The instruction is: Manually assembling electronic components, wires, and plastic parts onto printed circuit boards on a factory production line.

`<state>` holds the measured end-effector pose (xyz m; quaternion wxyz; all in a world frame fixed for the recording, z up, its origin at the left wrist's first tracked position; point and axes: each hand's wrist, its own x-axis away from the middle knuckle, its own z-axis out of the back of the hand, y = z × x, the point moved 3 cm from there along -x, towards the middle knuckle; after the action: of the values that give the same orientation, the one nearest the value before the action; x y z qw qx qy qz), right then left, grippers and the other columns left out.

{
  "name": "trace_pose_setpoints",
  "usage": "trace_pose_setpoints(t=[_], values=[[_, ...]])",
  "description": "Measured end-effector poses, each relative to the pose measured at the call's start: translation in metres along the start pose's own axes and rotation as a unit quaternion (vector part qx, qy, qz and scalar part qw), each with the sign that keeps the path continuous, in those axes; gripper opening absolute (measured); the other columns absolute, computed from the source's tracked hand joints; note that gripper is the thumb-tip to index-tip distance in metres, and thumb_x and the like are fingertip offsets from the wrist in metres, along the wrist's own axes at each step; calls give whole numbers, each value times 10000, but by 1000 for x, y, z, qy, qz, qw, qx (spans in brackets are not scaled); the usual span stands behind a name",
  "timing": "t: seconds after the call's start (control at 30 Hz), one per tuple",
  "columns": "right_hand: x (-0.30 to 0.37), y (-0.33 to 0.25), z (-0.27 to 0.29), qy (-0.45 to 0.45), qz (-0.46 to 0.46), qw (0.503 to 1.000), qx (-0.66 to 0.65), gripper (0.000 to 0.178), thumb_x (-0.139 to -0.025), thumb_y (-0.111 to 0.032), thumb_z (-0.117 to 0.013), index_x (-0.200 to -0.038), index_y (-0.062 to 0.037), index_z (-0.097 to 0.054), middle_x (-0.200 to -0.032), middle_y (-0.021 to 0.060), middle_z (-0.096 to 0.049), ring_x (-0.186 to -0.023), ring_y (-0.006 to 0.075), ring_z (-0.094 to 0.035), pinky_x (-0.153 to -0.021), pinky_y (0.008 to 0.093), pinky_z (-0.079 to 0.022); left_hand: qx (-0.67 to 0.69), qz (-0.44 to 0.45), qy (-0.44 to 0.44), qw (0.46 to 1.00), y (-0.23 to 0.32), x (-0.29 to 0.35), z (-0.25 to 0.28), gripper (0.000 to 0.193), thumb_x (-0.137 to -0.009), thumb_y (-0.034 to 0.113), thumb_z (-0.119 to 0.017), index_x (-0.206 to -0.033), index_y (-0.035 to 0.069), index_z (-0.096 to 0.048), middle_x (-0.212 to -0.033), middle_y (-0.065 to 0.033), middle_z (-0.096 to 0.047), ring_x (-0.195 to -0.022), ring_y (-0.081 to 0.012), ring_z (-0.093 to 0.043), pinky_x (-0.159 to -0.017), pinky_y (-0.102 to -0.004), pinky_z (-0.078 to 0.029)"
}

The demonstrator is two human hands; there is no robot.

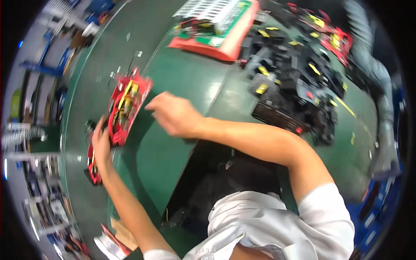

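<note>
On the green bench to the left lies a long red plastic housing, with yellow and red wires and small parts inside. My left hand grips its lower left end, fingers along the side. Beneath that hand a second red piece with yellow wire shows in part. My right hand hovers just right of the housing, apart from it. Its fingers are curled together, blurred, and whatever they may hold cannot be made out.
A green circuit board with a silver perforated cover rests on an orange-red bag at the back. Many black plastic parts with yellow labels are heaped at right. A grey flexible duct rises beyond them. Cardboard lies near my left forearm.
</note>
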<state>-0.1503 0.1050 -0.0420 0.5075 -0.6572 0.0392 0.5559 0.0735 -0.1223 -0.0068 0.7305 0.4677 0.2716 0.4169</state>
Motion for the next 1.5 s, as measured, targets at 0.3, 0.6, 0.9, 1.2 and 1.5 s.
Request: trace_pose_setpoints(t=[0.3,0.6,0.9,1.2,1.5], values=[[-27,-98,85,-276,8,956,104,433,-862,-230,-697,-1219,-20,-571,-1161,166,-585,-1080,338,-579,-914,440,-466,-223,-43,-30,973,5,114,1,550,-958,209,-629,-1451,35,-459,-1375,-178,-551,-1265,-250,-522,-1082,-372,-379],[-40,-15,260,-243,-182,725,618,767,-746,-333,-818,-1380,-77,-469,-1301,177,-533,-1240,368,-492,-1011,473,-425,-144,-121,28,982,109,88,-2,531,-965,244,-635,-1429,33,-487,-1432,-128,-519,-1222,-249,-559,-1045,-373,-419],[-35,-5,264,-254,-220,766,548,649,-800,-170,-748,-1382,-86,-471,-1338,155,-507,-1176,375,-559,-972,421,-481,-20,-218,-91,972,152,101,-28,448,-947,128,-625,-1367,0,-536,-1322,-117,-596,-1158,-240,-607,-997,-360,-467],[-48,-8,266,-203,-122,766,598,232,-909,-138,-595,-1109,-33,-649,-1150,168,-643,-1043,365,-630,-910,432,-502,17,-225,-170,959,147,102,-28,393,-907,118,-656,-1274,-12,-604,-1195,-132,-655,-1040,-213,-661,-930,-336,-509],[-105,-98,261,-12,32,891,454,169,-929,-10,-583,-1066,-3,-681,-1044,134,-696,-904,197,-671,-764,309,-535,93,-171,-197,961,134,91,-87,697,-909,352,-700,-1461,33,-416,-1329,-204,-562,-955,-235,-666,-838,-358,-545]])
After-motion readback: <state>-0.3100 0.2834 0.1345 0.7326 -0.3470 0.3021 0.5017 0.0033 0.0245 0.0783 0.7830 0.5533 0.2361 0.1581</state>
